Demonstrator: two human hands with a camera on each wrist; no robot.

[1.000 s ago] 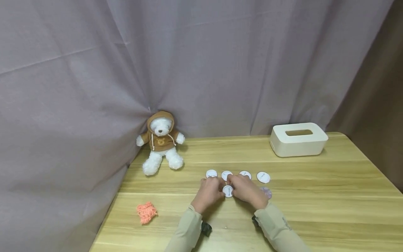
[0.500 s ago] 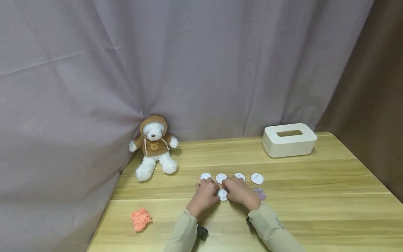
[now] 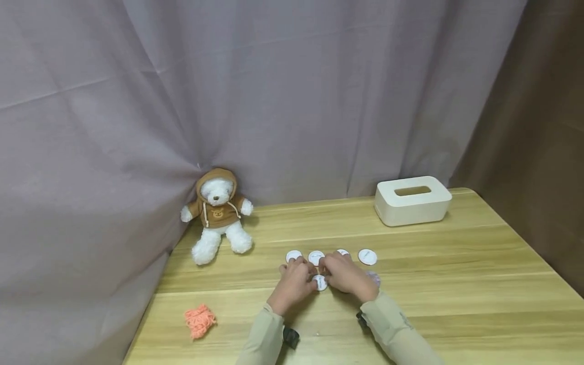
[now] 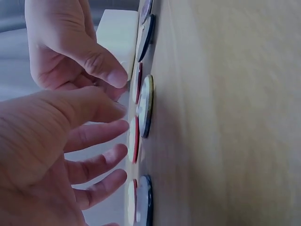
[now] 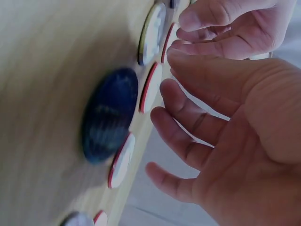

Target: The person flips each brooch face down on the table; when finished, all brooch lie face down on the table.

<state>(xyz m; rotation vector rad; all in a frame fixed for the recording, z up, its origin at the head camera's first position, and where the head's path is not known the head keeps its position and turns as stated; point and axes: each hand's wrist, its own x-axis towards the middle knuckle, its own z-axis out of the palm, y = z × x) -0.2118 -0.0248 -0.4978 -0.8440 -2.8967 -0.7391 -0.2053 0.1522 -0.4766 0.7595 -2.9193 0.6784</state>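
Note:
Both hands hover over round badges on a wooden table. In the head view, a white-faced badge (image 3: pixel 320 282) lies between the left hand (image 3: pixel 295 284) and the right hand (image 3: pixel 347 275). Thumbs and fingers are loosely bent near its sides. From the wrist views, the left thumb (image 4: pixel 101 106) and the right thumb (image 5: pixel 202 70) stand a little apart from the badges, with nothing held. A dark blue badge (image 5: pixel 110 115) lies below the right hand, hidden in the head view. Another dark-edged badge (image 4: pixel 146 202) lies below the left hand. Behind, white badges (image 3: pixel 316 258) form a row, partly covered by fingers.
A purple patterned badge (image 3: pixel 374 278) lies beside the right wrist. At the back left sits a white teddy bear (image 3: pixel 218 215) in a brown hoodie. A cream tissue box (image 3: pixel 412 202) stands back right. Coral yarn (image 3: pixel 199 321) lies front left. Grey curtain hangs behind.
The head view has shifted, so the table and everything on it appear further left. Both hands stay around the same badge, with only slight finger movement.

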